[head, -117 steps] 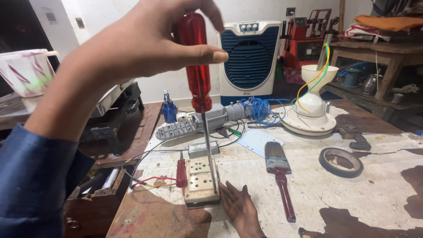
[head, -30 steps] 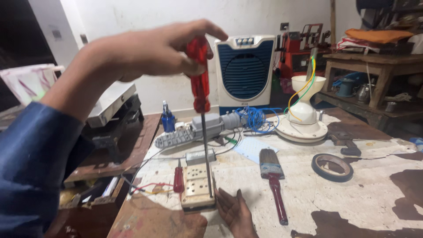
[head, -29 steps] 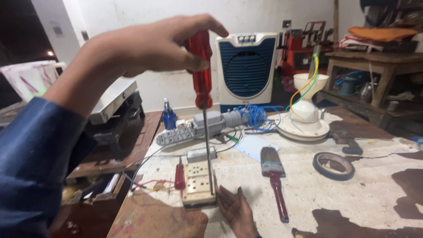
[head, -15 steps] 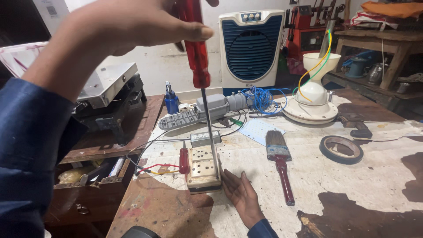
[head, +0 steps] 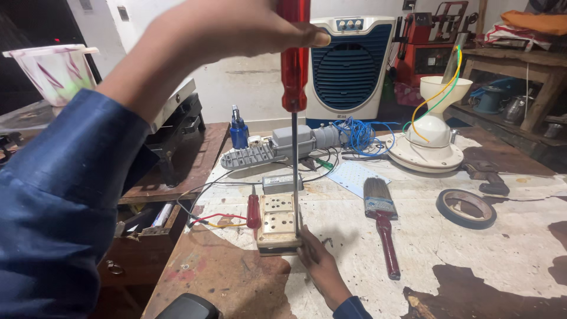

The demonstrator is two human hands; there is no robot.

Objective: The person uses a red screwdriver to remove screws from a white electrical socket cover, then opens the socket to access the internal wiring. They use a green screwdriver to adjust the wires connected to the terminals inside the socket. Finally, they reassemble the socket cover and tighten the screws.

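Nearest to me, my right hand is resting on the tabletop, fingers curled loosely against the near right corner of the socket board, touching it rather than gripping it. The board, a pale wooden box with two cream sockets on top, is sitting flat at the edge where the white, paint-worn surface is giving way to bare brown wood.

Above it, my left hand is closing tightly around the top of the long red-handled screwdriver, thumb pressing across the handle. I am holding the tool upright, its thin steel shaft running straight down to the right edge of the board, just beside my right hand's fingertips; I cannot tell exactly where the tip is landing.

A small red tester screwdriver is lying against the board's left side, with red and yellow wires trailing away from it. Right of the board, a paintbrush is lying, and a roll of black tape beyond that. Further back, a grey power strip, a blue bottle, a tangle of blue wire and a white fan base are lying. An air cooler is standing behind them.
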